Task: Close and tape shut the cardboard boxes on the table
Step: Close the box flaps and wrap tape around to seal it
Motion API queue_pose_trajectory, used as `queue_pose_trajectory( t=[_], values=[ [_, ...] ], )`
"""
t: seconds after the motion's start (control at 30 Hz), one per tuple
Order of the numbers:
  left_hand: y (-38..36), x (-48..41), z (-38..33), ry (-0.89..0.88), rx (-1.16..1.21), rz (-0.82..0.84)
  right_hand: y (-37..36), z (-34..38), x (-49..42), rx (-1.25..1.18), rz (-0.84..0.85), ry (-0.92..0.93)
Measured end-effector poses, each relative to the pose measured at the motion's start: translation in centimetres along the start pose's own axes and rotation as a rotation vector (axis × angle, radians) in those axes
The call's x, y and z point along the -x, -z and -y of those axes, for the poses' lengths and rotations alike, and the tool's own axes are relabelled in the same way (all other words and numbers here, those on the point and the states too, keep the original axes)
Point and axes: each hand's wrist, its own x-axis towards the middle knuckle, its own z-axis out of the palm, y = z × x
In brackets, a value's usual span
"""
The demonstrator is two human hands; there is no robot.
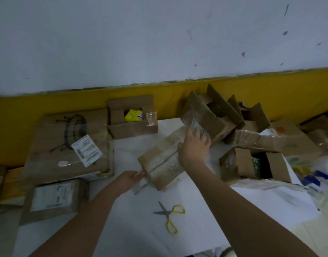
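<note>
The left hand (130, 179) curls its fingers around the near end of the closed cardboard box (159, 158), right where the shiny tape (164, 165) running along the top seam comes down over the edge; whether the fingertips pinch the tape or the cardboard itself cannot be told. The right hand (194, 145) lies flat on the far end of the same box, fingers straight and slightly spread, with their tips close to the label on a tilted open box (205, 114) just behind. The held box lies slantwise in the middle of the white table (122, 229), flaps down. Near the person, apart from the box, lie yellow-handled scissors (168, 216), blades slightly parted. Behind the left hand, an open box (133, 127) shows something yellow inside. To the left lies a large flat carton (66, 145) with a white label, and a labelled parcel (53, 199) lies in front of it. At the right, another open box (252, 164) stands with its flaps up.
</note>
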Motion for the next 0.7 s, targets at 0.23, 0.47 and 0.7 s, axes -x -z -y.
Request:
queue_pose_trajectory(
  t=[0.23,0.47,0.7],
  values=[
    [-2.6,-1.1,-2.8,-0.030,-0.055,-0.055,-5.5,-0.2,5.5,-0.124,0.383,0.045],
    [-2.3,-1.2,-1.5,0.052,0.171,0.131,-5.5,-1.5,0.4,0.001,0.436,0.381],
    [-4.7,-3.0,-6.5,-0.105,0.212,0.023,-3.9,-2.5,-5.1,0.180,0.402,0.445]
  ],
)
